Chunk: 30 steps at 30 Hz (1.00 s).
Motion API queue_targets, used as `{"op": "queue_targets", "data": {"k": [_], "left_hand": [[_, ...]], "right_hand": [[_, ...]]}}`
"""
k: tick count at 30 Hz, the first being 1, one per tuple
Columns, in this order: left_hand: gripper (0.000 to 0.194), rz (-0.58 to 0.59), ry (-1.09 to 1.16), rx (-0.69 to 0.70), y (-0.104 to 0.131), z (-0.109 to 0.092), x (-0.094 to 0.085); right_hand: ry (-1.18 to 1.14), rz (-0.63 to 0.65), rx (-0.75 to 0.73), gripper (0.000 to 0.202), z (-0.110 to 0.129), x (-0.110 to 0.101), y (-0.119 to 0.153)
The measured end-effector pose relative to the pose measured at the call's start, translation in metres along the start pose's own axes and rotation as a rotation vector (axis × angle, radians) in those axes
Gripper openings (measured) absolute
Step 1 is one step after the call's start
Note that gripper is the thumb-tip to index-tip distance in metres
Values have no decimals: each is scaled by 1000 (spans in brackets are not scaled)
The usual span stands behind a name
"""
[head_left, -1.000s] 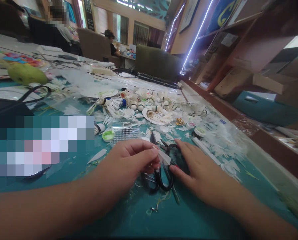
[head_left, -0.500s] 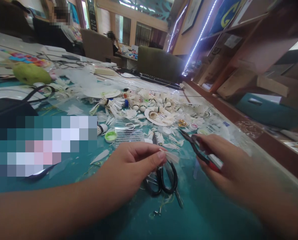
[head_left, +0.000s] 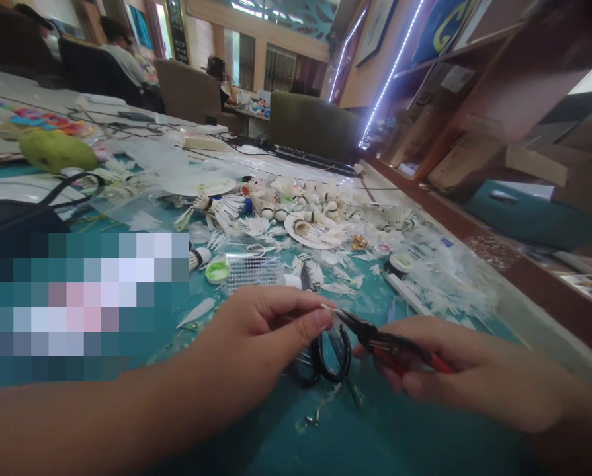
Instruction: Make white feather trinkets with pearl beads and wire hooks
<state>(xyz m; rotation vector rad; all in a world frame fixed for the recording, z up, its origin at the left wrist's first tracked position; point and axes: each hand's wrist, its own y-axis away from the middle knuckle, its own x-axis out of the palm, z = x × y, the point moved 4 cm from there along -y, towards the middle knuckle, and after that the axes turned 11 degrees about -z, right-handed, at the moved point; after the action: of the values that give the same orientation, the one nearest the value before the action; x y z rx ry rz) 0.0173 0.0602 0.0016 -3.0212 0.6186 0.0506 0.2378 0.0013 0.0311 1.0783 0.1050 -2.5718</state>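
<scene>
My left hand point(head_left: 276, 337) pinches a small white feather piece point(head_left: 329, 308) between thumb and fingertips. From the right, my right hand point(head_left: 444, 377) grips red-handled pliers point(head_left: 387, 344), their dark jaws at the white piece by my left fingertips. Whether the jaws are closed on it is too small to tell. Below lie black-handled scissors point(head_left: 346, 360) on the green mat point(head_left: 375, 436), partly hidden by my left hand. Small metal bits point(head_left: 311, 419) rest on the mat nearer to me. Behind my left hand is a sheet of pearl beads point(head_left: 252, 271).
Shuttlecocks point(head_left: 276, 208) and loose feathers cover the mat's far part. A green fruit point(head_left: 55, 151), a black bag point(head_left: 18, 215) and a green tub point(head_left: 217, 272) are at the left. People sit beyond the table; shelves point(head_left: 474, 86) stand at the right.
My right hand has moved left and turned, bringing the pliers to the white piece. My left hand still pinches it. The view has shifted slightly.
</scene>
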Motion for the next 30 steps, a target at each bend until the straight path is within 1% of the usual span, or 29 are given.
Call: {"op": "queue_targets", "data": {"k": [4,7,13,16,19,21,25,30], "left_hand": [[14,15,-13,23,1,0,0],[15,10,-36,43,2,-1,0],[20,41,-110,72,1,-1,-1],[22,58,-140,95,2,-1,-1],[22,40,-148,104,1,-1,-2],[20,25,-140,112,0,-1,-2],[22,37,-148,115,-1,0,-2],[21,-4,-163,129,-1,-1,-4]], "right_hand": [[-20,40,25,26,-3,2,-1],[-12,41,28,24,-6,4,-1],[-8,11,11,28,-9,5,-3],[-45,-32,-16,25,-7,4,-4],[-84,-98,-19,18,-6,3,-5],[-85,-96,-15,16,-6,4,-5],[-48,-86,-14,20,-5,6,-7],[28,-125,-37,21,-4,10,-8]]}}
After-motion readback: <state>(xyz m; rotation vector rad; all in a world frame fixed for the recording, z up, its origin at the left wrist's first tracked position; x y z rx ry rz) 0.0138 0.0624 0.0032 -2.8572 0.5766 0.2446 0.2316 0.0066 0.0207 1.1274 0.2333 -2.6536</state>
